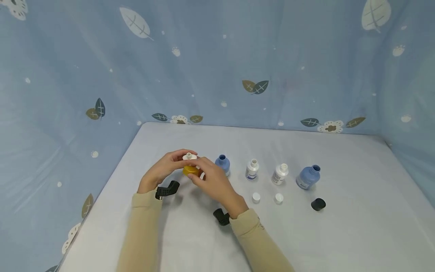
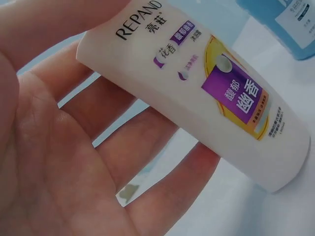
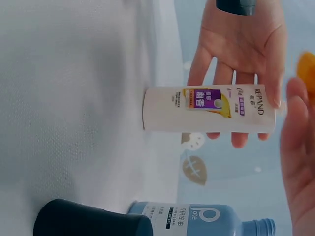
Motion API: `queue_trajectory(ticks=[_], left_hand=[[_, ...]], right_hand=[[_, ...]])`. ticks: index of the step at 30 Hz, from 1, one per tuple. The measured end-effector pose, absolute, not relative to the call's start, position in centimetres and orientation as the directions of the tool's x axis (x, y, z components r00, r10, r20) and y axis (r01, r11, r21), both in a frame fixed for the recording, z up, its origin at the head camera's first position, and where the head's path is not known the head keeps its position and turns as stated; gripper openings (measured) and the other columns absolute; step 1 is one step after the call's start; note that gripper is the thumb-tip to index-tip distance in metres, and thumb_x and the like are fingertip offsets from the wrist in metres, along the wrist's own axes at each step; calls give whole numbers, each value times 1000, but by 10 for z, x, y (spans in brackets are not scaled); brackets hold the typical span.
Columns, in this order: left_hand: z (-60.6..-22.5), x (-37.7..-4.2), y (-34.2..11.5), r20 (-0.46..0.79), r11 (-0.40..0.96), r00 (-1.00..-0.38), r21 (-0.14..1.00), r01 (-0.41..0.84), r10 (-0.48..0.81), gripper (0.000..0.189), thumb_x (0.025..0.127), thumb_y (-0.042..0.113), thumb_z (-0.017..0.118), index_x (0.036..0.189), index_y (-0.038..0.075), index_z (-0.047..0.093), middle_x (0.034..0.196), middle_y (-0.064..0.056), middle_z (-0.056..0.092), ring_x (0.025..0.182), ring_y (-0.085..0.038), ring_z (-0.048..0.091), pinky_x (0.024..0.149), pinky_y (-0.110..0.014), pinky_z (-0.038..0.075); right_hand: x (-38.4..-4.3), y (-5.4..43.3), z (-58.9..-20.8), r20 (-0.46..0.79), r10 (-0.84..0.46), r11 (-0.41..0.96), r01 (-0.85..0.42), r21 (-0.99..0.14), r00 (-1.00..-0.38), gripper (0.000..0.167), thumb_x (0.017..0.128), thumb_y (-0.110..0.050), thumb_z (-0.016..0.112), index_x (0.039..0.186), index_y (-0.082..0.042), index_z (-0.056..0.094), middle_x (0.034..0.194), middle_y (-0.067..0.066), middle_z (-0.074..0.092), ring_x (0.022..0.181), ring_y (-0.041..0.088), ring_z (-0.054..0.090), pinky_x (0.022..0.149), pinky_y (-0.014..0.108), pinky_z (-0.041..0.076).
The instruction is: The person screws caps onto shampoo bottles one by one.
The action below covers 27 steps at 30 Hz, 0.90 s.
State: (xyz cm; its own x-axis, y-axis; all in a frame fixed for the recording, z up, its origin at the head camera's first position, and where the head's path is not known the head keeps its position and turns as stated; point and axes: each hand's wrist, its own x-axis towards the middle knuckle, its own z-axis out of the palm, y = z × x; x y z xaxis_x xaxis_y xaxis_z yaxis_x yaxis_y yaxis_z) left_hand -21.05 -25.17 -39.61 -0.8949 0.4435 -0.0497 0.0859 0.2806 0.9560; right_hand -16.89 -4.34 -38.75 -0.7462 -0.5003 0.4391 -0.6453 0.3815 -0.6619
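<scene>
My left hand (image 1: 165, 168) holds a white shampoo-type bottle (image 3: 206, 109) near its neck, fingers behind it and thumb across the shoulder. The bottle is upright, with a purple and yellow label reading REPAND (image 2: 236, 93); its narrow neck (image 1: 189, 155) is uncapped. In my right hand (image 1: 217, 181) an orange-yellow cap (image 1: 191, 170) is pinched between thumb and fingers, off the bottle and in front of its upper part. The right wrist view shows only part of this cap (image 3: 308, 73), at the right edge beside the right hand's fingers (image 3: 295, 132).
Right of the hands stand an uncapped blue bottle (image 1: 222, 164), two small white bottles (image 1: 252, 170) and another blue bottle (image 1: 307, 177). Two white caps (image 1: 256, 197) and a black cap (image 1: 318, 204) lie before them. A dark cap (image 3: 93, 219) sits before the nearer blue bottle.
</scene>
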Motion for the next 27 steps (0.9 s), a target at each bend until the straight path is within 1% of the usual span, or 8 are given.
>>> queue_trajectory(ticks=[5, 9, 12, 14, 18, 20, 22, 27], left_hand=[[-396, -212, -245, -42, 272, -894, 958, 91, 447, 35, 87, 31, 58, 119, 19, 55, 116, -4, 56, 102, -23, 52, 91, -48, 35], [-397, -210, -245, -38, 274, -924, 959, 74, 380, 39, 86, 35, 58, 121, 19, 55, 118, -3, 56, 106, -20, 51, 93, -45, 34], [-402, -204, -248, -69, 266, -940, 964, 24, 335, 42, 85, 35, 60, 123, 17, 54, 118, -3, 55, 106, -19, 51, 94, -44, 34], [-408, -201, -251, -100, 252, -937, 968, -13, 335, 44, 84, 33, 61, 124, 15, 53, 120, -3, 54, 108, -19, 50, 94, -43, 34], [-415, -198, -252, -86, 247, -930, 969, 5, 358, 43, 85, 32, 60, 125, 17, 53, 123, -2, 53, 112, -19, 47, 95, -42, 34], [-414, -199, -251, -69, 247, -933, 969, 22, 354, 41, 85, 32, 60, 124, 19, 54, 122, -2, 54, 113, -19, 47, 95, -43, 34], [-413, -200, -251, -68, 245, -937, 969, 20, 343, 41, 85, 33, 60, 123, 21, 55, 121, -1, 54, 112, -18, 48, 94, -43, 34], [-408, -204, -250, -73, 212, -941, 977, -1, 331, 42, 84, 31, 62, 123, 16, 55, 120, -3, 55, 111, -19, 48, 95, -43, 33]], right_hand=[[-171, -33, -380, 505, -374, 376, -625, -684, -778, 32, 86, -25, 60, 117, -18, 57, 108, -8, 52, 77, 5, 49, 60, 19, 44], [-178, -35, -376, 552, -295, 360, -626, -692, -780, 29, 87, -25, 58, 115, -18, 58, 111, -8, 51, 83, 5, 49, 62, 23, 46], [-179, -40, -378, 537, -265, 346, -599, -722, -801, 28, 88, -27, 56, 115, -19, 58, 112, -8, 51, 87, 4, 49, 64, 27, 47], [-178, -43, -385, 514, -232, 341, -564, -752, -826, 28, 88, -24, 56, 115, -18, 59, 112, -7, 52, 88, 5, 50, 64, 27, 48], [-174, -43, -391, 500, -151, 342, -520, -783, -853, 27, 87, -19, 58, 113, -15, 60, 111, -4, 52, 88, 8, 51, 64, 24, 47], [-174, -43, -392, 502, -138, 345, -517, -784, -854, 27, 87, -19, 57, 114, -15, 60, 111, -4, 52, 89, 8, 51, 65, 22, 47], [-176, -43, -392, 509, -140, 346, -524, -779, -849, 27, 88, -20, 56, 114, -15, 59, 112, -4, 52, 90, 7, 51, 66, 23, 48], [-181, -45, -391, 541, -154, 339, -558, -757, -827, 26, 88, -23, 58, 113, -15, 60, 111, -5, 53, 89, 7, 52, 65, 24, 48]])
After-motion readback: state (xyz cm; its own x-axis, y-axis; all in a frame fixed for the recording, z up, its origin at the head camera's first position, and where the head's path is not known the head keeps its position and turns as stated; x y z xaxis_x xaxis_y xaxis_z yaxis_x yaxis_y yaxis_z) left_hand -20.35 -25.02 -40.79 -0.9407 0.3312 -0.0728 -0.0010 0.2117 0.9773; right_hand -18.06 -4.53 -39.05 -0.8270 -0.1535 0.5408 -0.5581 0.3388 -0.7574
